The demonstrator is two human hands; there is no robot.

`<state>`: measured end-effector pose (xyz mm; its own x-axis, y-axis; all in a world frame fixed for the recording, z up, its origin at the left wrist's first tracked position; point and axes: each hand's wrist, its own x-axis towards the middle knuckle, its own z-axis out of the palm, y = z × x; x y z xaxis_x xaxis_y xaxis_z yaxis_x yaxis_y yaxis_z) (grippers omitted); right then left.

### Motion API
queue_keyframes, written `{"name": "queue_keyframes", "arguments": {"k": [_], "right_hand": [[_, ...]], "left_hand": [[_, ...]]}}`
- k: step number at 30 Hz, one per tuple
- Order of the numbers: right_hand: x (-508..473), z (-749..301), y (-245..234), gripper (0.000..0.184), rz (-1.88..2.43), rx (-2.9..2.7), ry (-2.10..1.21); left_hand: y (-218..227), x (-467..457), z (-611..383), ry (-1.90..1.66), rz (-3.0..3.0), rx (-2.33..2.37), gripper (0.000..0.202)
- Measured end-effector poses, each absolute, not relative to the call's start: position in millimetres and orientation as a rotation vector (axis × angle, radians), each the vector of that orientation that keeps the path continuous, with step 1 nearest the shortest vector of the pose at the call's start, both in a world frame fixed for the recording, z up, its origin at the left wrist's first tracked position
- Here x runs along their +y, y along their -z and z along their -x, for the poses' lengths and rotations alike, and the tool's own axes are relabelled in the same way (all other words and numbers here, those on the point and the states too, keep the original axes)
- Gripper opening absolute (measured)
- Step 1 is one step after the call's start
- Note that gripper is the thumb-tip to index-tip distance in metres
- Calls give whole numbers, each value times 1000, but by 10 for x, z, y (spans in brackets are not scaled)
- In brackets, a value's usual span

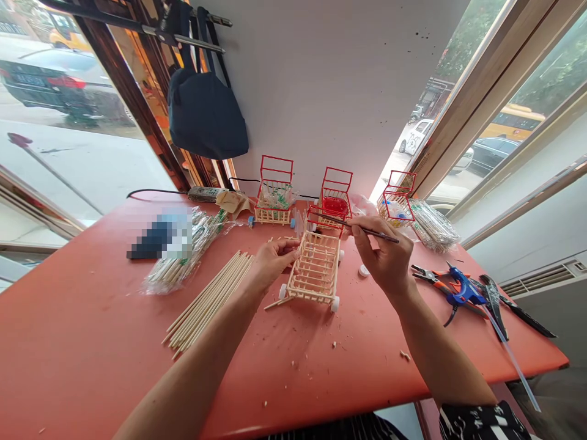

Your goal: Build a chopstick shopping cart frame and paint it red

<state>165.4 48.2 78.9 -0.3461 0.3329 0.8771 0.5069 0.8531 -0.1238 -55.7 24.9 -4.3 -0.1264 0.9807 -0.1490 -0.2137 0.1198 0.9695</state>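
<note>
A small wooden-stick cart (315,273) with white wheels stands in front of me, its far upper end painted red. My left hand (274,261) closes its fingers on the cart's left side. In my right hand (386,252) a thin dark paintbrush (334,219) is pinched, lying nearly level. Its tip reaches the red frame at the cart's far end; whether it touches cannot be made out. Behind the cart, a red paint container (335,206) sits in another small cart, partly hidden. A white cap (364,271) lies below my right hand.
Loose wooden sticks (208,299) lie left of the cart, beside bagged sticks (183,253). Two more carts, a left one (272,214) and a right one (398,205), stand at the back. Pliers (428,275) and a blue glue gun (465,292) lie right, near the red table's edge (541,365).
</note>
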Motion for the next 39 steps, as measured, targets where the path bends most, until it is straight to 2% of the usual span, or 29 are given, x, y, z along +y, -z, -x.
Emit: {"name": "queue_keyframes", "arguments": {"k": [11, 22, 29, 39], "right_hand": [[410, -1656, -695, 16, 492, -2026, 165], [519, -1587, -677, 14, 694, -1889, 101], [503, -1561, -752, 12, 664, -1846, 186], [501, -1566, -723, 17, 708, -1855, 136]], "left_hand": [[88, 252, 569, -1296, -935, 1226, 62], [61, 255, 569, -1283, -910, 1225, 62], [74, 257, 567, -1284, -904, 1236, 64], [44, 242, 569, -1272, -930, 1256, 59]]}}
